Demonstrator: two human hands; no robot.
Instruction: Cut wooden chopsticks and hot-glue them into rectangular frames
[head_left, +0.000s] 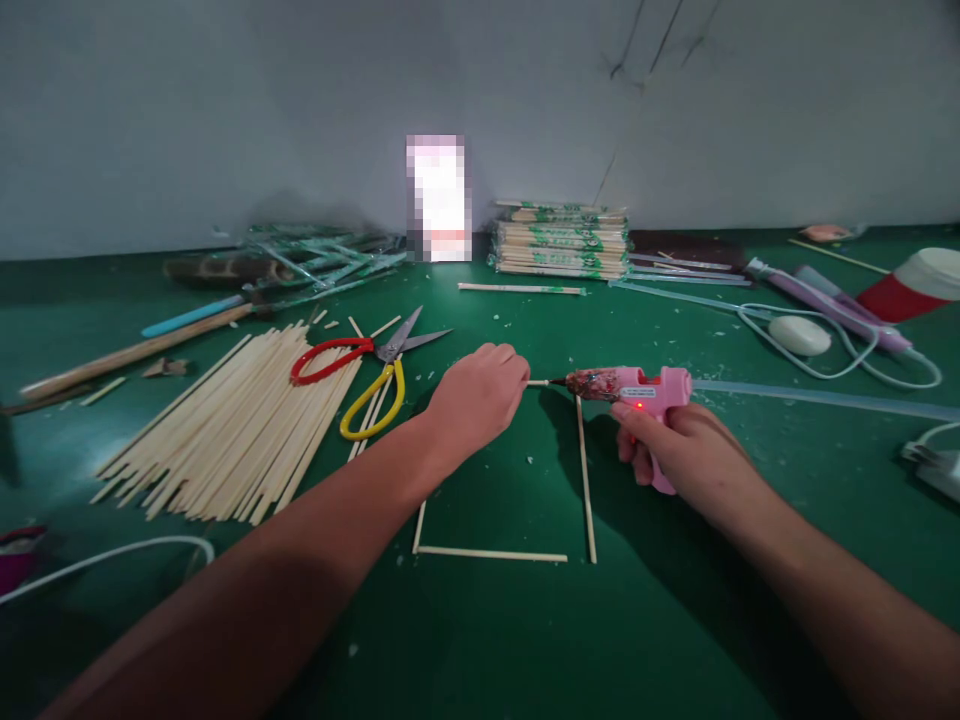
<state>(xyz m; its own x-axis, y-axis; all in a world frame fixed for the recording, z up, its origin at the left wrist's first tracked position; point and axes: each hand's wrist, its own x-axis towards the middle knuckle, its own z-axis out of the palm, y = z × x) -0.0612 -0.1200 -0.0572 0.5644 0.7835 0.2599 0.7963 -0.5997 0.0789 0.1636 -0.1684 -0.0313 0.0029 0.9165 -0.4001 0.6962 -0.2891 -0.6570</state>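
Observation:
My right hand (686, 450) is wrapped round the grip of a pink glue gun (637, 392) whose red light is on. Its nozzle points left at the tip of a thin wooden stick (537, 382) that my left hand (476, 400) pinches in closed fingers. Below my hands, three more sticks lie on the green mat: an upright one (585, 480), a bottom one (491, 553) and a short left piece (418, 526), forming part of a rectangle.
A fan of loose sticks (232, 430) and red-and-yellow scissors (360, 375) lie to the left. Wrapped chopstick packs (562, 240) stack against the wall. Glue sticks, a white cable (840, 345) and a red cup (915, 285) sit on the right.

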